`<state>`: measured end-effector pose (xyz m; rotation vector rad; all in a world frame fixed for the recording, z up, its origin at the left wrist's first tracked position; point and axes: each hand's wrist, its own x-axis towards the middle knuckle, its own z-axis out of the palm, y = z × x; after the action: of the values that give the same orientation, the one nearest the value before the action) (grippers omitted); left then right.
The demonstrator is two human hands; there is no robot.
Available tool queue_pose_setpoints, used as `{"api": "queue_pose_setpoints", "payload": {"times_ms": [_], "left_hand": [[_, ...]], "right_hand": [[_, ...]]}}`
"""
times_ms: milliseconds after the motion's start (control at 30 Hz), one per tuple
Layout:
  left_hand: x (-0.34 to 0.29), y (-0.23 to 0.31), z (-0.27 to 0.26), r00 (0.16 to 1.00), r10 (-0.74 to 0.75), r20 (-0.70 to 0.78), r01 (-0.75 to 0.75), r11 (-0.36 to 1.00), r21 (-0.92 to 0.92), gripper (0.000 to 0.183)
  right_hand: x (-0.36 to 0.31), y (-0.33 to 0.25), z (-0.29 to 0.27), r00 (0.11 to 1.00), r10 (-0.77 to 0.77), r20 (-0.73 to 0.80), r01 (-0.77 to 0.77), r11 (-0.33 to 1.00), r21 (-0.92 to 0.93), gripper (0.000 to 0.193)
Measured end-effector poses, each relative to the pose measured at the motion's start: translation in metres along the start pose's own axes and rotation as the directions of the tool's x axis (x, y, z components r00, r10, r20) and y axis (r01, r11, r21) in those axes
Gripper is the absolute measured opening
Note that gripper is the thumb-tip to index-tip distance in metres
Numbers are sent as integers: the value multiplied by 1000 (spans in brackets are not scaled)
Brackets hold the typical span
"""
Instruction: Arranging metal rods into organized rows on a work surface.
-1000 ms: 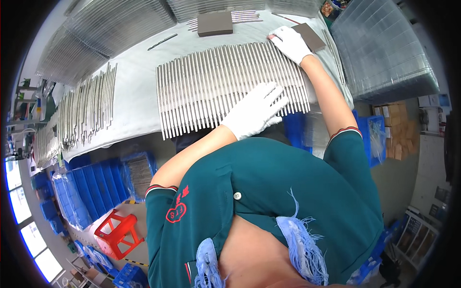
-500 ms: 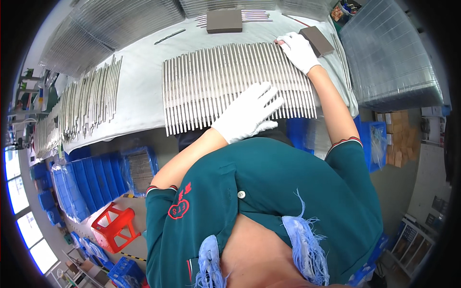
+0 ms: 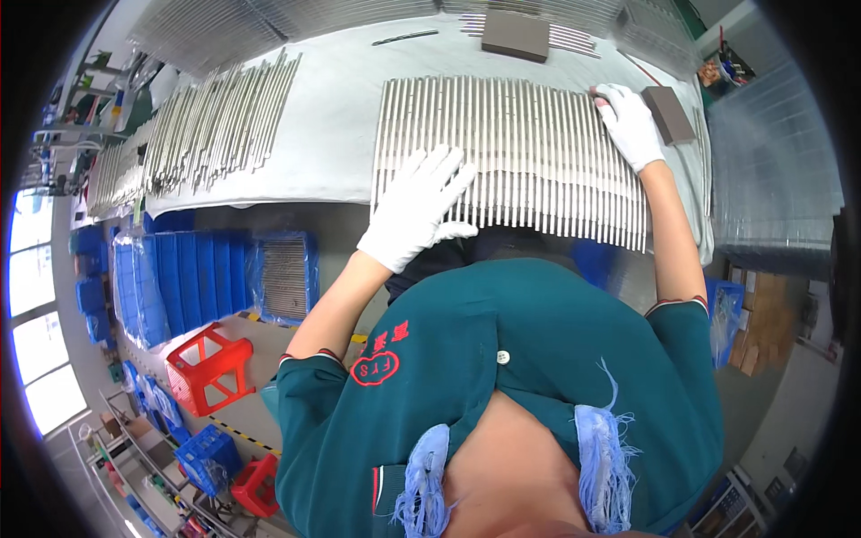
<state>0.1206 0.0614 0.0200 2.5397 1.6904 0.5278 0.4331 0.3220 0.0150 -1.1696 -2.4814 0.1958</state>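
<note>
A broad row of slim silvery metal rods (image 3: 511, 152) lies side by side on the white-covered table in front of me. My left hand (image 3: 408, 211), in a white glove, rests flat on the near left part of the row with its fingers spread. At the far right corner, my gloved right hand (image 3: 631, 130) has its fingers bent and close together against the rod ends; bare fingertips poke out of the glove. What lies beneath that palm is hidden. Just right of it stands a dark brown block (image 3: 668, 115).
More loose rods (image 3: 224, 121) lie in an uneven row at the left. A second brown block (image 3: 516, 36) sits on thin rods at the back, near a dark drill-like bit (image 3: 404, 38). Clear plastic trays (image 3: 776, 179) stand at the right. Blue crates (image 3: 193, 282) and a red stool (image 3: 211, 369) are below left.
My left hand has slid leftward over the rods, from right of the middle to the left part. The right hand stays at the far right corner. The whole view has shifted.
</note>
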Motion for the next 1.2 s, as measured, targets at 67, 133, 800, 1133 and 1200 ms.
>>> {"api": "queue_pose_setpoints", "payload": {"times_ms": [67,133,800,1133,1200], "left_hand": [[1,-1,1,1000,5,-9,-5,1000,-3,90],[2,1,1,1000,-4,2,4,1000,15,91],[-34,-18,-22,982,-187,1,186,979,81,99],[-31,-31,-17,991,-128,-39,126,991,-51,97],[-29,-28,-21,993,-116,-1,116,993,-18,94]], "right_hand": [[-8,-17,-4,996,-92,-4,92,994,56,36],[-21,-41,-10,987,-153,58,147,985,89,48],[-73,-154,-7,864,-416,284,351,902,251,81],[67,-137,37,919,-377,110,314,874,372,67],[86,-156,53,877,-455,153,364,838,407,66]]}}
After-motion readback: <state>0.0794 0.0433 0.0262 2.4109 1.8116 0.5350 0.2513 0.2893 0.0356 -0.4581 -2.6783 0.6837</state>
